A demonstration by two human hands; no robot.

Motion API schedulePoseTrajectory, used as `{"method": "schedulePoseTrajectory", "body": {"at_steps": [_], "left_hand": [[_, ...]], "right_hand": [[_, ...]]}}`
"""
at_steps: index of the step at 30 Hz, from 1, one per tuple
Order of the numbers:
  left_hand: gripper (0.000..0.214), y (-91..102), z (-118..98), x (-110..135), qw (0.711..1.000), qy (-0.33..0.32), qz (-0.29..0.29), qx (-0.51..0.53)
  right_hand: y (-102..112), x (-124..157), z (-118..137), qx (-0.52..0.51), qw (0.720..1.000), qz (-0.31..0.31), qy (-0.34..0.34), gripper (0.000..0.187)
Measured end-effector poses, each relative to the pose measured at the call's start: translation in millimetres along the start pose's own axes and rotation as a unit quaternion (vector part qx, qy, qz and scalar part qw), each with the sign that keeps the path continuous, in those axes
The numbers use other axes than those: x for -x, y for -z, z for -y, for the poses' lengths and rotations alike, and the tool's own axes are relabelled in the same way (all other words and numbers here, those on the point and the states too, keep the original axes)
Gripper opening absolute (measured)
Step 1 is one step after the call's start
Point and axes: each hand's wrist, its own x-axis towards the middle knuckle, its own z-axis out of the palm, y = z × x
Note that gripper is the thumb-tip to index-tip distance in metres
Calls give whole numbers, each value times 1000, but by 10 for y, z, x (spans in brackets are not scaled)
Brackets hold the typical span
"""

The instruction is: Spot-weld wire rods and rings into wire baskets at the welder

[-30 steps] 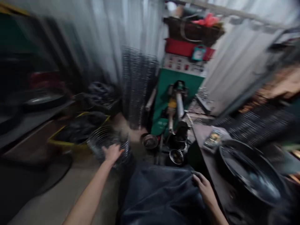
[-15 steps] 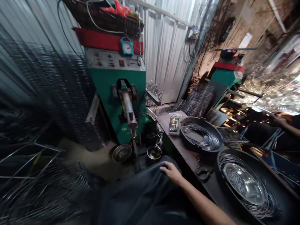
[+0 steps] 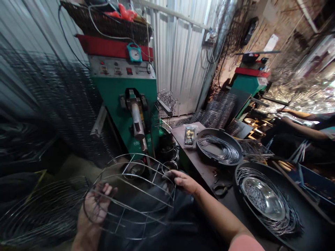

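Note:
A round wire basket frame (image 3: pixel 133 195) hangs in front of my lap, made of thin metal rings joined by straight ribs. My left hand (image 3: pixel 95 207) grips its left rim, fingers curled round the wire. My right hand (image 3: pixel 183 181) pinches the right rim at the far side. Below the frame lies the dark cloth over my knees (image 3: pixel 167 226). Straight ahead stands a green and red welding machine (image 3: pixel 123 94) with a metal arm pointing down toward me.
A dark bench (image 3: pixel 201 164) on the right carries a phone (image 3: pixel 189 135), a black pan of wire rings (image 3: pixel 218 150) and a larger pan with a steel bowl (image 3: pixel 261 198). Stacked wire frames (image 3: pixel 39 209) lie at lower left. Another person's arms (image 3: pixel 300 122) work at far right.
The wire basket frame has come up from the left pile into view. My left hand now holds it, and my right hand has left the cloth and taken its rim.

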Motion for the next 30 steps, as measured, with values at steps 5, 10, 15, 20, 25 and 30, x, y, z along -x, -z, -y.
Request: {"method": "schedulePoseTrajectory", "body": {"at_steps": [5, 10, 15, 20, 25, 30], "left_hand": [[5, -145, 255, -123, 996, 77, 44, 26], [22, -56, 411, 42, 1000, 2, 14, -26], [44, -359, 538, 443, 987, -22, 137, -75], [58, -602, 555, 551, 983, -1, 154, -101], [55, -581, 579, 646, 970, -36, 140, -193], [49, -555, 636, 610, 963, -25, 106, -246]], "right_hand": [[-103, 96, -141, -78, 994, -66, -37, 45], [-123, 23, -154, -1, 994, -106, -36, 42], [-148, -81, -350, 44, 991, -121, -23, 43], [-225, -94, -553, 34, 988, -148, -10, 42], [-228, 44, -570, 168, 984, -61, 11, 41], [498, 194, -350, 364, 922, -133, 30, 34]]}}
